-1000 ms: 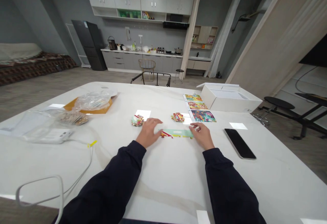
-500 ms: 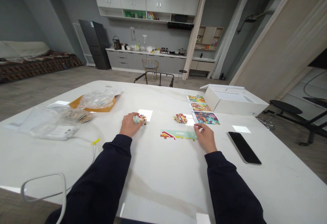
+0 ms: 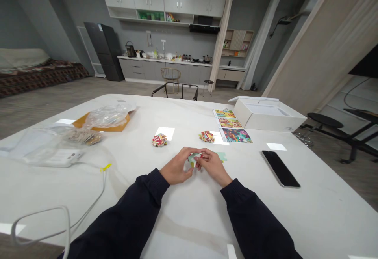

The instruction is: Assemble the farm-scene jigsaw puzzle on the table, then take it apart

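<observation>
My left hand (image 3: 178, 167) and my right hand (image 3: 213, 166) meet over the middle of the white table. Between their fingertips is a puzzle piece (image 3: 192, 159) in pale green and white with a yellow patch; both hands are closed on it. Beneath my right hand, the end of a joined puzzle strip (image 3: 222, 156) shows pale green; my fingers hide most of the strip. Beyond my hands are two small heaps of puzzle pieces, a left heap (image 3: 159, 140) and a right heap (image 3: 206, 136).
A sheet of printed pictures (image 3: 232, 125) lies beside a white box (image 3: 265, 115). A black phone (image 3: 280, 168) is at the right. Plastic bags (image 3: 41, 142), an orange tray (image 3: 119, 124), a white power brick (image 3: 59, 158) and its cable (image 3: 102, 188) occupy the left side.
My left hand has moved from the left heap to the strip, carrying a puzzle piece. My right hand has shifted left along the strip to meet it.
</observation>
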The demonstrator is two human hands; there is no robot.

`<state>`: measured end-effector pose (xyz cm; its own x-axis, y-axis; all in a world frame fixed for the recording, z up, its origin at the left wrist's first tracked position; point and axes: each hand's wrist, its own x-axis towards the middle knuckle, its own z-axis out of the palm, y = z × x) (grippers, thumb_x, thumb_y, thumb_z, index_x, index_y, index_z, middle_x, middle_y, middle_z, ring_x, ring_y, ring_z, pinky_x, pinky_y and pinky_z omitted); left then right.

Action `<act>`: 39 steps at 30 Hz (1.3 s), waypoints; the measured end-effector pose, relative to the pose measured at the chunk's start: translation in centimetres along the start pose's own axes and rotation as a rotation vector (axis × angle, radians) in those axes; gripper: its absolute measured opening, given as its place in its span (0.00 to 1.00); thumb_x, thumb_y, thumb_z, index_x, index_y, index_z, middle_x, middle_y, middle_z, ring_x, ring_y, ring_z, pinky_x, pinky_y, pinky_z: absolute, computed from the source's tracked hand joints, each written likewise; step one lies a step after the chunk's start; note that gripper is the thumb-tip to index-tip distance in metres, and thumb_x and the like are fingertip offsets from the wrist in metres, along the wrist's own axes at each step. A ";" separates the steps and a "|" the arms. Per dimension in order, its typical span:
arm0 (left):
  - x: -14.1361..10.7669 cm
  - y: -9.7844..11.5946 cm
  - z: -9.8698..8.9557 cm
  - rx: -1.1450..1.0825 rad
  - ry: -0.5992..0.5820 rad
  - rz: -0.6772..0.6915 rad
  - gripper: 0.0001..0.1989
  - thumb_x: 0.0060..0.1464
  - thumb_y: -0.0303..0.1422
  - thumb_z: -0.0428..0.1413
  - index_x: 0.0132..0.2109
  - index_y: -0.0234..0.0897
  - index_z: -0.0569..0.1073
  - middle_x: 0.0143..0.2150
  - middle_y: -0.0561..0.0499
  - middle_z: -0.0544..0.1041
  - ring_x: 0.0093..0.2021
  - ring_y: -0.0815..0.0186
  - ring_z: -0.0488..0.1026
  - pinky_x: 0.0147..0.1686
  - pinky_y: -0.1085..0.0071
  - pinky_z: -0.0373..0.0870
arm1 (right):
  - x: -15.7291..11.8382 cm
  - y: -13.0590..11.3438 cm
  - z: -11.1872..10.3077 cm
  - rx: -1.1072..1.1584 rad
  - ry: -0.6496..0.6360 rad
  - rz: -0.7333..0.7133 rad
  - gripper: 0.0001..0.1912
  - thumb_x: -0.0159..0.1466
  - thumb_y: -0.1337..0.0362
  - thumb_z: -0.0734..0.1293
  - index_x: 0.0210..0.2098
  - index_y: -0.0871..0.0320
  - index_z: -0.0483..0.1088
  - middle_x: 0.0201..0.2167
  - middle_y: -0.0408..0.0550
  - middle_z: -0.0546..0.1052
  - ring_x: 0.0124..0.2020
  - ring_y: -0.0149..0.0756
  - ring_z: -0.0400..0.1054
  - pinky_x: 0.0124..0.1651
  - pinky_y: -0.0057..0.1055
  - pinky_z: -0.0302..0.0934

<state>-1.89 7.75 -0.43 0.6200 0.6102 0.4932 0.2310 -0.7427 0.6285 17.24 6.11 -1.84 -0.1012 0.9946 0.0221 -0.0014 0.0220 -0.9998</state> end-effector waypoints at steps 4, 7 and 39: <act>0.2 -0.4 0.3 0.024 0.070 -0.021 0.22 0.54 0.30 0.64 0.56 0.42 0.71 0.56 0.42 0.74 0.57 0.55 0.73 0.56 0.57 0.75 | 0.0 0.5 0.4 0.075 0.074 0.041 0.29 0.47 0.46 0.81 0.38 0.55 0.69 0.21 0.42 0.79 0.23 0.40 0.75 0.33 0.39 0.75; 0.0 -1.5 -0.6 0.069 0.081 -0.019 0.14 0.58 0.33 0.63 0.51 0.41 0.74 0.50 0.44 0.78 0.52 0.58 0.76 0.51 0.60 0.77 | 0.1 0.7 -0.1 0.079 0.062 0.042 0.28 0.50 0.43 0.79 0.38 0.55 0.68 0.24 0.45 0.80 0.27 0.43 0.78 0.38 0.42 0.76; -2.3 -8.1 -7.5 0.562 0.432 -0.339 0.23 0.57 0.33 0.60 0.59 0.40 0.71 0.58 0.43 0.74 0.60 0.48 0.68 0.62 0.49 0.66 | 0.2 2.2 -2.2 -0.757 0.134 -0.442 0.17 0.66 0.65 0.68 0.53 0.54 0.78 0.57 0.55 0.78 0.62 0.48 0.69 0.68 0.52 0.61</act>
<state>-10.85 14.37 -2.12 0.1275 0.7960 0.5917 0.7719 -0.4542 0.4448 19.46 6.57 -4.06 -0.1295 0.8818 0.4535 0.6504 0.4208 -0.6325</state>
